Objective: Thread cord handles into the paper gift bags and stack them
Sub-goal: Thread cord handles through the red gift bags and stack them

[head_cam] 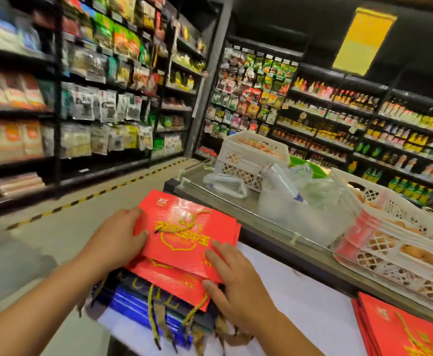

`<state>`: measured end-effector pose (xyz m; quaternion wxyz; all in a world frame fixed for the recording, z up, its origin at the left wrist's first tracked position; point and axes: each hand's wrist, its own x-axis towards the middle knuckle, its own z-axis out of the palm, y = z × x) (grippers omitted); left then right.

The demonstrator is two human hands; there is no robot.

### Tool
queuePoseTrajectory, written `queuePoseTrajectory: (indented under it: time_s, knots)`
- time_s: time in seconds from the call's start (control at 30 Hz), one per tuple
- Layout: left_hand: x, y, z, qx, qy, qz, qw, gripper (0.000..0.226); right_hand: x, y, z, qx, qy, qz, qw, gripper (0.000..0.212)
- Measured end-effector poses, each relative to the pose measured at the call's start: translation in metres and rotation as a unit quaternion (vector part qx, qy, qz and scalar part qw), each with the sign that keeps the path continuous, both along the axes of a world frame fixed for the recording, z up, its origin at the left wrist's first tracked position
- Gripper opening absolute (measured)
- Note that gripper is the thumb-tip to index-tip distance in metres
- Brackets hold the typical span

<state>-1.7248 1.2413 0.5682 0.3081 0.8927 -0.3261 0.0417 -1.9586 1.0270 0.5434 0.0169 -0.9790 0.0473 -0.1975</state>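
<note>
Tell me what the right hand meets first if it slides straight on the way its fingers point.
Probably the yellow twisted cord handle lying on the top red paper gift bag, which the right hand rests on; depth is unclear.

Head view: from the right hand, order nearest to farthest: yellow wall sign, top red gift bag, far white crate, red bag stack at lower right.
1. Top red gift bag, under the right hand, touching it.
2. Red bag stack, low at the right.
3. Far white crate, ahead, further back.
4. Yellow wall sign, high at the back.
</note>
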Motion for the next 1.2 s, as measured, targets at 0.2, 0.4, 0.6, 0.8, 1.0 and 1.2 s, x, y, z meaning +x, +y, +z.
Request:
queuePoseTrajectory:
  time_s: [0.2,0.4,0.6,0.8,1.0,1.2]
  knots:
    - [-0.031,-0.013,0.020,-0.115,0.012,-0.019,0.993,0.041,-0.017,0.004,-0.002,0.089,-0.004,-0.077,0.993,0.064]
    - [-0.063,-0.030,0.040,-0.271,0.119,-0.042,0.954,0.041,-0.048,-0.003,0.003,0.128,-0.060,-0.088,0.986,0.055]
    - [-0.103,-0.046,0.049,-0.388,0.326,-0.110,0.855,0.069,-0.099,-0.033,0.002,0.100,-0.148,-0.101,0.979,0.054]
    - [-0.151,-0.072,0.043,-0.380,0.489,-0.111,0.778,0.069,-0.174,-0.059,0.001,0.129,-0.135,-0.087,0.979,0.065]
    - [-0.198,-0.075,0.027,-0.249,0.569,-0.201,0.758,0.024,-0.249,-0.060,0.013,0.167,0.019,-0.082,0.982,0.072]
    - [-0.232,-0.082,-0.009,-0.275,0.561,-0.149,0.766,0.035,-0.276,-0.049,0.008,0.115,0.136,-0.108,0.978,0.075]
